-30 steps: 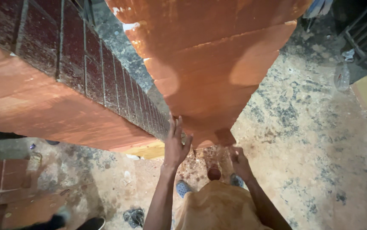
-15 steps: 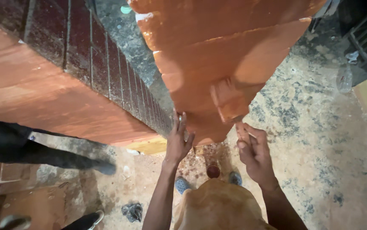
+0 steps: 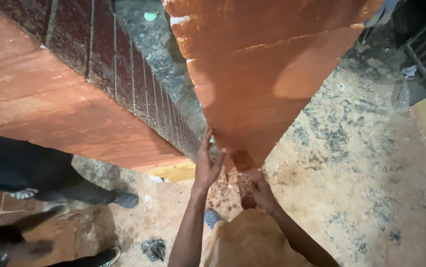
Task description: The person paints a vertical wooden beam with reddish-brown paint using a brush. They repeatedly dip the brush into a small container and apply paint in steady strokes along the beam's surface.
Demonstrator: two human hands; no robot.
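1. Two hands worked at the foot of an orange brick stack [image 3: 267, 89]. My left hand [image 3: 207, 165] lay flat against its lower edge, fingers spread apart and pointing up, gripping nothing, which looked like a way to steady the column from the side.

2. My right hand [image 3: 261, 190] sat low, beneath the bottom corner of the stack, close to a small brown round object [image 3: 248, 201] that I could not identify. Whether those fingers were curled on something or merely resting could not be told from this angle.

3. Beside the stack ran a brick wall [image 3: 139, 89], its dark face and grey mortared top separated from the orange bricks by a narrow gap; my left hand filled the bottom of that gap.

4. Below lay a dusty concrete floor [image 3: 361, 188]. Another person's dark-trousered leg [image 3: 40, 173] and shoe [image 3: 125, 200] stood to the left, well apart from my hands.

5. Compared with half a second earlier, my right hand had dropped from beside the stack's corner, where its fingers showed bunched, to a lower spot under it. My left hand kept its place on the brick edge, and the neighbour's leg had stepped further into the picture.
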